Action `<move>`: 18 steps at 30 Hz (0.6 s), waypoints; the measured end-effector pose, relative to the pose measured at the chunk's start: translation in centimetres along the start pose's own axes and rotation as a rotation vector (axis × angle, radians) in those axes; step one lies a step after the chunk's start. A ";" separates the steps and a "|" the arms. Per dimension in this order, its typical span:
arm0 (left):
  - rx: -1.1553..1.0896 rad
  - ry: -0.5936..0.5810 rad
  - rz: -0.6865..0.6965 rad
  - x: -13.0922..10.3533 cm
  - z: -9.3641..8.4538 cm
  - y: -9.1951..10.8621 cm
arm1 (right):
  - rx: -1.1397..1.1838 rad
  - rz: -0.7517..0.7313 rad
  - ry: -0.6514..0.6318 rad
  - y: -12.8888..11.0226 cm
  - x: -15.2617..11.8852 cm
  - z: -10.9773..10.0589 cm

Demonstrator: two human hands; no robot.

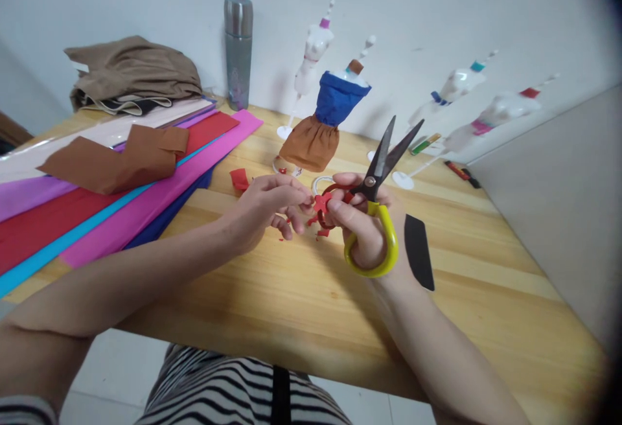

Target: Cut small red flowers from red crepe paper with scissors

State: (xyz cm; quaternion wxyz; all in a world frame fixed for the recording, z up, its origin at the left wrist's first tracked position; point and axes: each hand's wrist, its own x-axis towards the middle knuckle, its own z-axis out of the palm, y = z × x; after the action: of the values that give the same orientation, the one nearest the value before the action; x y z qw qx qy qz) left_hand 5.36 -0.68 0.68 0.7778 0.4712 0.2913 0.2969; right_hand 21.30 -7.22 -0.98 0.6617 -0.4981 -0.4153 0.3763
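Scissors (372, 182) with one yellow and one red handle hang from my right hand (362, 224), blades apart and pointing up and away. The right thumb and forefinger also pinch a small red cutout (322, 203), which looks like crepe paper with a lobed, flower-like edge. My left hand (276, 201) is just left of it, thumb and forefinger pinched together at its edge, the other fingers curled loosely. Whether they grip the cutout is unclear. Red scraps (323, 234) lie on the table below. Behind stands a mini mannequin (357, 72) in a blue top (340, 98) and gathered brown skirt (311, 143).
Coloured crepe sheets (160, 208), a brown piece (121, 159) and folded brown cloth (136, 68) cover the left side. A grey flask (238, 56) and several other white mannequins (508, 107) stand along the wall. A flat black piece (418, 251) lies right of my right wrist.
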 end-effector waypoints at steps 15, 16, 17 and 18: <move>0.183 0.017 0.043 0.0 0.7 0.0 | -0.070 0.061 -0.267 -0.7 0.0 -0.8; 0.198 0.015 0.047 0.0 0.6 0.3 | -0.123 0.041 -0.332 -1.1 0.3 -1.3; 0.215 0.018 0.047 0.1 0.5 0.6 | -0.201 0.029 -0.404 -1.6 0.5 -1.8; 0.234 0.023 0.041 0.1 0.4 0.9 | -0.285 0.009 -0.469 -2.1 0.7 -2.2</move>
State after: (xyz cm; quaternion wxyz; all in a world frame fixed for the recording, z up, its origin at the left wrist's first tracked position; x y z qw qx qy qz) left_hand 5.50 -0.49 1.63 0.7079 0.5612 0.3231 0.2821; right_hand 23.80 -7.78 0.85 0.4689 -0.4874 -0.6036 0.4222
